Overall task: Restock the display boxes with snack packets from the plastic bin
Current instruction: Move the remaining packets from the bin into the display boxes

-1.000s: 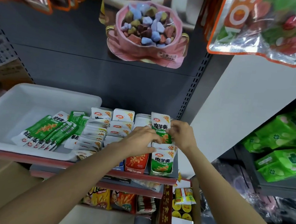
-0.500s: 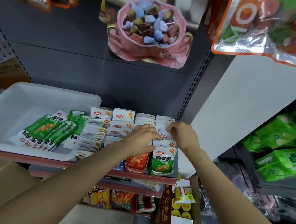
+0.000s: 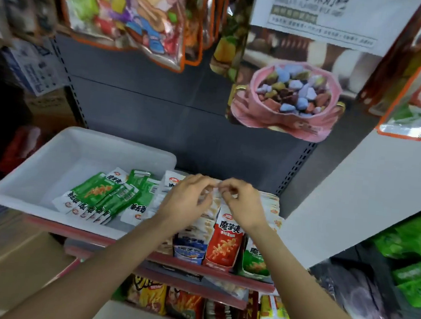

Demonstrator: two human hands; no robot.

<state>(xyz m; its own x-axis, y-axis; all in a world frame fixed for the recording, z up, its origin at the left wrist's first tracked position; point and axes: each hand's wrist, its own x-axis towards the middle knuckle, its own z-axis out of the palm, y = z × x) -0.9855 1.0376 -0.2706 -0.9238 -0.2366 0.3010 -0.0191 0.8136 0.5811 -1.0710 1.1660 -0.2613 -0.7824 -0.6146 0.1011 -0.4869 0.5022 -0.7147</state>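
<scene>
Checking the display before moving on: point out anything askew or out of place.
Nothing is spilled or damaged. The green packets lie loosely fanned, some upside down, in the white bin, simply waiting as stock.

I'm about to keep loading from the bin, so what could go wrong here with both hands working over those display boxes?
1. Both the left hand and right hand crowd the packed rows of white packets; a snag could pull neighbours out of line.
2. The orange display box stands at the shelf's front edge; pressing down might tip it forward.
3. The white plastic bin seems to overhang the shelf edge, so a forearm bump could shift it.
</scene>
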